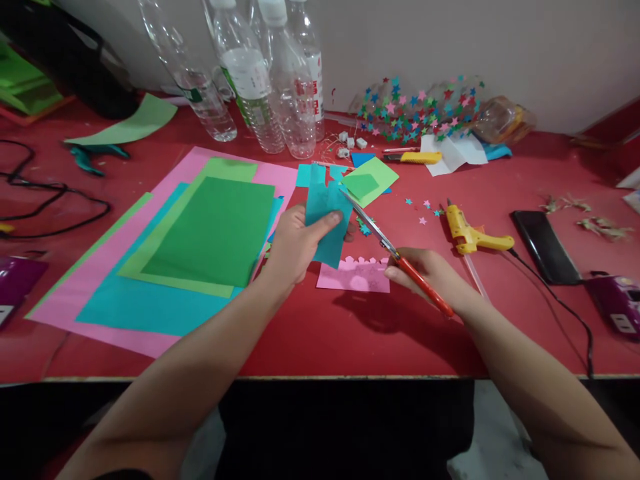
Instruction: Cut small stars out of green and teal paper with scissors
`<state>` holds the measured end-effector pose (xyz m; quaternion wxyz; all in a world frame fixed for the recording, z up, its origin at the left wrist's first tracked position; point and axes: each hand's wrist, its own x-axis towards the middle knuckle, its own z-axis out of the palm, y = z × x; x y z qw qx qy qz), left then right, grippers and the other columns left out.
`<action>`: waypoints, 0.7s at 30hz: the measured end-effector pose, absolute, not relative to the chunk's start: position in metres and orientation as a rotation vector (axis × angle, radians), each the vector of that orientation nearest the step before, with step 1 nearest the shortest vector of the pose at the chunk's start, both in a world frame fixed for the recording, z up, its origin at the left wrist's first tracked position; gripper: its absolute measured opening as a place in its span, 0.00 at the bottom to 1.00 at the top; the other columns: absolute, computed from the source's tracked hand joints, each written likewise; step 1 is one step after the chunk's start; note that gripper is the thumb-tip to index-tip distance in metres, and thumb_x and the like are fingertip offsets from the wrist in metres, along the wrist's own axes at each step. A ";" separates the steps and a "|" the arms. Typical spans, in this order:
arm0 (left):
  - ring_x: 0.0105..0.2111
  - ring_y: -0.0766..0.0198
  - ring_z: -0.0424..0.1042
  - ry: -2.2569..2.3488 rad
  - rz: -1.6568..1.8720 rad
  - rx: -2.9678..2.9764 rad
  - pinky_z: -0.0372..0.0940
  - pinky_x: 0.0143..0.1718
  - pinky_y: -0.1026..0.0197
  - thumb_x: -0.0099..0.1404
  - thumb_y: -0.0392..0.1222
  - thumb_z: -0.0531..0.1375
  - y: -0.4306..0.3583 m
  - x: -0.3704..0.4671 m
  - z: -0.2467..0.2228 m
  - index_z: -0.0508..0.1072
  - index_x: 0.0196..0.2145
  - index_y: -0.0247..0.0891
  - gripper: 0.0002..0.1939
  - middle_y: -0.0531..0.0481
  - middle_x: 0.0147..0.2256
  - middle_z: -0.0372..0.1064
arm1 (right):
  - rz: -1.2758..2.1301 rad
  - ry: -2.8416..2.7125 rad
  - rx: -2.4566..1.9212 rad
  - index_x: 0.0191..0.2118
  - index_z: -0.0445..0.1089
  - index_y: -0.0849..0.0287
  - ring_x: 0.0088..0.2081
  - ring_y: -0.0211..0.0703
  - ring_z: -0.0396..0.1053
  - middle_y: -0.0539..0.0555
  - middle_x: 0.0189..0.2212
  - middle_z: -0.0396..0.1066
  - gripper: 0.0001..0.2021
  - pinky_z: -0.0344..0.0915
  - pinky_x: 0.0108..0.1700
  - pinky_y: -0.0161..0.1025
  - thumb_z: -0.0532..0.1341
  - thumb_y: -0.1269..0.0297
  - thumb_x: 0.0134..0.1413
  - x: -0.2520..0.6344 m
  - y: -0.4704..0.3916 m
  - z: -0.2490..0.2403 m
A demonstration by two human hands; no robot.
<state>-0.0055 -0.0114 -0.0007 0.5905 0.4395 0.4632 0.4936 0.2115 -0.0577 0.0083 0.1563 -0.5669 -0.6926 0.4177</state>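
My left hand (295, 243) is closed on a blue sheet of paper (327, 230), its thumb lying across the front. Notches are cut into the sheet's top edge. In my right hand (425, 273) is a pair of scissors (384, 241) with red handles. The blade tips touch or nearly touch the upper right corner of the blue paper. Below the blades lies a pink strip of paper (353, 277) with a scalloped edge. Behind the held paper are a light green piece (377, 177) with a darker green one on it, and small stars (365, 229).
Stacked coloured sheets (210, 233) lie on the left. Several plastic bottles (290, 100) stand at the back, near a star-covered bottle (420, 110) on its side. A yellow cutter (420, 158), a yellow glue gun (473, 233) with a cord and a phone (546, 247) are on the right.
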 end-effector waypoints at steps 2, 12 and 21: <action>0.29 0.58 0.78 1.065 1.144 1.017 0.74 0.31 0.56 0.55 0.43 0.64 -0.012 -0.006 0.000 0.74 0.33 0.36 0.08 0.50 0.27 0.77 | 1.224 -1.975 -1.618 0.28 0.62 0.59 0.25 0.36 0.51 0.47 0.22 0.55 0.22 0.50 0.27 0.34 0.60 0.42 0.51 0.212 -0.058 0.007; 0.30 0.58 0.78 1.057 1.136 1.049 0.73 0.30 0.58 0.56 0.42 0.64 -0.014 -0.006 0.007 0.75 0.32 0.36 0.07 0.49 0.27 0.77 | 1.243 -1.987 -1.595 0.24 0.55 0.57 0.22 0.34 0.49 0.45 0.20 0.49 0.23 0.45 0.25 0.34 0.59 0.43 0.53 0.215 -0.058 0.006; 0.27 0.60 0.77 1.038 1.102 1.112 0.74 0.30 0.59 0.55 0.44 0.64 -0.011 -0.013 0.012 0.76 0.32 0.33 0.10 0.48 0.28 0.78 | 1.306 -1.984 -1.568 0.25 0.56 0.58 0.20 0.33 0.50 0.45 0.18 0.50 0.23 0.45 0.23 0.34 0.56 0.41 0.55 0.216 -0.057 0.008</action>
